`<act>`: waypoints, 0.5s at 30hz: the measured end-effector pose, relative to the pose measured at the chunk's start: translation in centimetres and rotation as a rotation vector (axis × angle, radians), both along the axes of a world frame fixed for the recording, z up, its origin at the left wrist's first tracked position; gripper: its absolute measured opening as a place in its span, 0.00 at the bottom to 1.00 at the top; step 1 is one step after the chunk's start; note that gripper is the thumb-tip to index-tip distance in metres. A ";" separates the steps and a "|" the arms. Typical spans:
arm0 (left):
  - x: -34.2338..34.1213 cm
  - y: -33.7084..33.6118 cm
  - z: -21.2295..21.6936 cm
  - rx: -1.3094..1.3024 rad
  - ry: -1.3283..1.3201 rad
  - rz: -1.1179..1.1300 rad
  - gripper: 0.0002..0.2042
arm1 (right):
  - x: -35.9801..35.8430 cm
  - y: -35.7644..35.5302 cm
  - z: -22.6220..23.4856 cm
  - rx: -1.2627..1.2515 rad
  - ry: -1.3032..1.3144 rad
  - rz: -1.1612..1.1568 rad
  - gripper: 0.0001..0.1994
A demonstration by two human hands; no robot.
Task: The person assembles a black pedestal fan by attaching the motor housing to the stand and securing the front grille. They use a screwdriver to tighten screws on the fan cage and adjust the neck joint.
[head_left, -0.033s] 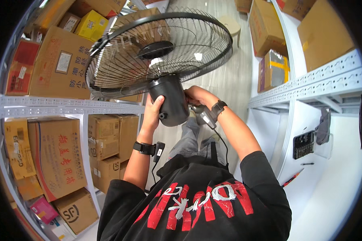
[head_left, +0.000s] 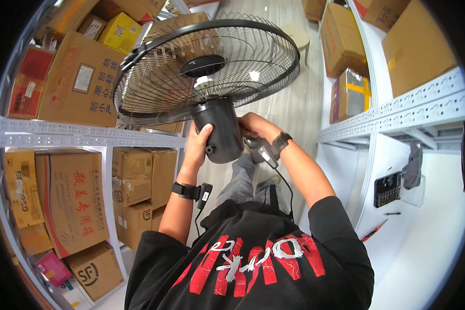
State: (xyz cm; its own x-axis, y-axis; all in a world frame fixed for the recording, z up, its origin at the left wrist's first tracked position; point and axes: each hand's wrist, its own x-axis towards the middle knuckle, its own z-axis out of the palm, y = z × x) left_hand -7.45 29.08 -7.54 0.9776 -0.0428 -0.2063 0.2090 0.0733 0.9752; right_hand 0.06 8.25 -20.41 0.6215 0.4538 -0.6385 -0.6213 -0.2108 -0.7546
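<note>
A black electric fan with a round wire cage stands in front of me, its cage tilted toward the far side. My left hand is closed around the left side of the motor housing, thumb lying on top and the other fingers hidden underneath. At the housing's right side, my right hand is curled against the fan, its fingertips hidden behind the housing. A dark grey rounded part, partly covered, shows below the right wrist. Both wrists wear black straps with small cabled modules.
Shelves with cardboard boxes rise close on the left. More boxes sit on white metal shelving at the right. A black bit case and a red-handled tool lie on the right. A beige stool stands beyond the fan.
The fan and both hands appear shifted very slightly right and down in the picture. Both hands keep the same places on the fan.
</note>
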 end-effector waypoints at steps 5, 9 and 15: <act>0.2 -0.9 1.0 -0.093 0.044 0.079 0.32 | -3.1 -1.0 0.3 -0.050 -0.651 -0.077 0.15; -0.3 -0.7 -0.6 -0.201 0.076 0.045 0.38 | -3.6 -2.0 3.3 -0.225 -0.757 0.057 0.15; -1.3 -0.9 -1.2 -0.218 0.051 0.066 0.43 | -4.5 -0.4 1.8 -0.269 -0.877 0.090 0.16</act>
